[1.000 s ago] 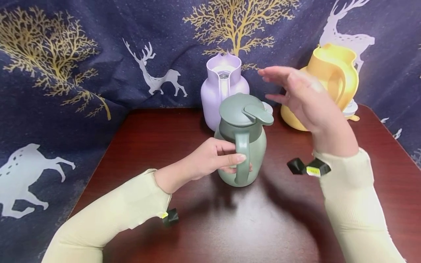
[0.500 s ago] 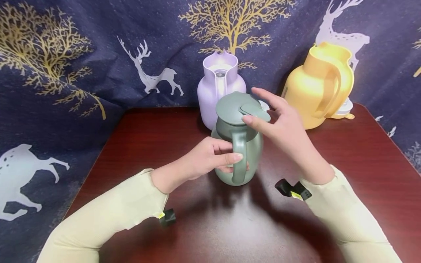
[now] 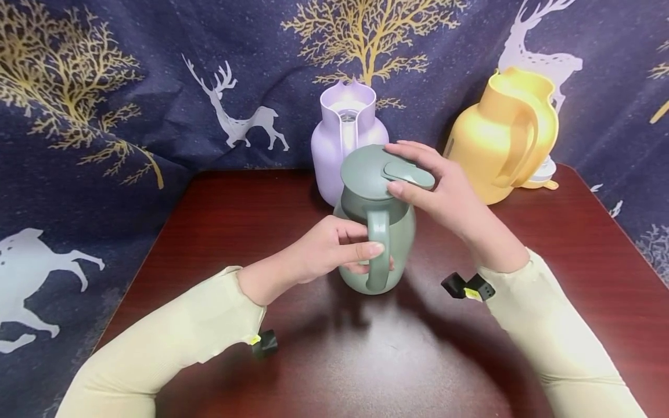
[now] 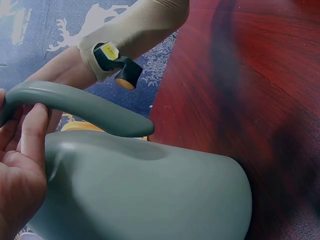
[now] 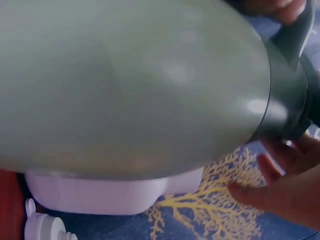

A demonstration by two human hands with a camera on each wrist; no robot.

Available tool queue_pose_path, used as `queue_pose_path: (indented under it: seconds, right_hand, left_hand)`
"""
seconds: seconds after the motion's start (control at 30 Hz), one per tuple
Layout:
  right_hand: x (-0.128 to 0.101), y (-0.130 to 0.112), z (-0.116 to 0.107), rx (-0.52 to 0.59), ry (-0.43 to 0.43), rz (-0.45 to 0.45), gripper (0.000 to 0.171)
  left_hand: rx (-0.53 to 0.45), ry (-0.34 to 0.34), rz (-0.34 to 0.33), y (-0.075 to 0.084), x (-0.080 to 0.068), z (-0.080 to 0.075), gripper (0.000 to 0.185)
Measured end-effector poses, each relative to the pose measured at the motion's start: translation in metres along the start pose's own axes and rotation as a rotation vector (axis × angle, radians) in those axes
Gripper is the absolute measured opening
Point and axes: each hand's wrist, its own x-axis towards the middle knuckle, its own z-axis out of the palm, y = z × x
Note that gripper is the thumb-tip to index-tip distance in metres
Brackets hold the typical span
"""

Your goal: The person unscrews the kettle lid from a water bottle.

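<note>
A green jug (image 3: pixel 377 244) with its lid (image 3: pixel 370 172) on stands upright mid-table. My left hand (image 3: pixel 334 251) grips its handle (image 3: pixel 377 249), thumb across the front. The left wrist view shows the jug's body (image 4: pixel 145 195), the handle (image 4: pixel 75 105) and my left fingers (image 4: pixel 25 150) beside it. My right hand (image 3: pixel 439 188) holds the lid's rim, fingers curled over the lid tab (image 3: pixel 407 173) and thumb under it. The right wrist view is filled by the jug's side (image 5: pixel 130 85), with right fingers (image 5: pixel 280 190) at the lower right.
A lilac jug (image 3: pixel 345 139) without a lid stands just behind the green one. A yellow jug (image 3: pixel 509 136) stands at the back right, a white lid (image 3: pixel 543 173) beside it. A dark wooden table (image 3: pixel 366 360) lies under all, with a patterned blue cloth (image 3: pixel 130 98) behind.
My right hand came down from the air near the yellow jug onto the green jug's lid and closed on it. The left hand kept its grip on the handle.
</note>
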Motion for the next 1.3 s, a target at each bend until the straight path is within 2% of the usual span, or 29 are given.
queue_pose_path:
  seconds: [0.17,0.33,0.43,0.6,0.83,0.97,1.07,1.13,1.23,1.3]
  right_hand:
    - [0.014,0.008,-0.011,0.042,-0.108,-0.039,0.048]
    - [0.032,0.014,-0.022,0.065,-0.269,-0.134,0.048]
    - [0.038,0.015,-0.026,0.056,-0.331,-0.169,0.049]
    - [0.039,0.011,-0.029,0.035,-0.366,-0.171,0.047]
    - [0.029,0.012,-0.024,0.013,-0.325,-0.190,0.045]
    - [0.026,0.013,-0.024,0.040,-0.306,-0.214,0.044]
    - [0.031,0.017,-0.022,0.111,-0.307,-0.221,0.042]
    - [0.036,0.021,-0.021,0.196,-0.330,-0.232,0.043]
    - [0.045,0.027,-0.022,0.339,-0.410,-0.240,0.044]
    - [0.054,0.030,-0.025,0.384,-0.506,-0.279,0.043]
  left_hand:
    - [-0.006,-0.011,0.004,-0.001,0.001,-0.001,0.030]
    - [-0.002,-0.011,-0.001,0.000,0.000,-0.001,0.030]
    - [0.003,-0.013,-0.003,0.000,0.000,-0.001,0.029]
    - [0.000,-0.018,0.002,-0.001,0.000,-0.001,0.029]
    - [0.005,-0.013,0.014,-0.001,0.000,0.000,0.029]
    - [0.012,0.002,0.012,0.000,0.000,0.001,0.028]
    - [0.019,0.011,0.012,0.000,-0.001,0.002,0.027]
    - [0.018,0.012,0.010,0.001,-0.001,0.001,0.028]
    - [0.021,0.009,0.008,0.001,-0.001,0.001,0.028]
    - [0.019,0.004,0.008,0.001,-0.001,0.000,0.029]
